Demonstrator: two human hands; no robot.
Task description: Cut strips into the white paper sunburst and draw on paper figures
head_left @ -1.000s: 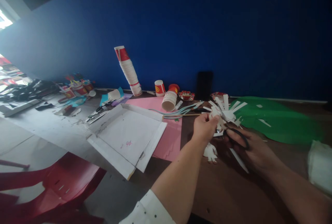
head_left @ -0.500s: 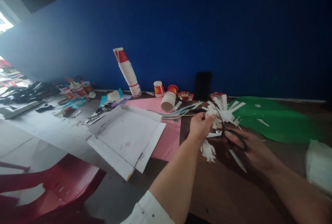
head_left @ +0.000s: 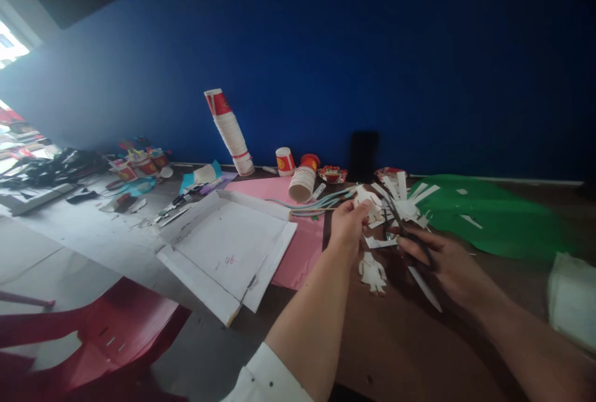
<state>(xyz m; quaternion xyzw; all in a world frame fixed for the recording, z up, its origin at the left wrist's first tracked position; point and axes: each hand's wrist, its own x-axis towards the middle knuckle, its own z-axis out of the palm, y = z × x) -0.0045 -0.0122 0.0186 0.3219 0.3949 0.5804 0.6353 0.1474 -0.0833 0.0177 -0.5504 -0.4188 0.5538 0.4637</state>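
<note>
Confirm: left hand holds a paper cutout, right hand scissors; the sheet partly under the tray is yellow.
The head view shows a pink sheet partly under the tray, not yellow; the left hand holds the cutout, the right hand scissors.

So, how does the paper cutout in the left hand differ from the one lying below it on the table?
The held cutout is gripped by the left hand, while the lying cutout rests on the brown table with neither hand on it. The held cutout is partly covered by that hand; the lying cutout is uncovered. Both are whitish and roughly figure-shaped, with limb-like parts.
</note>
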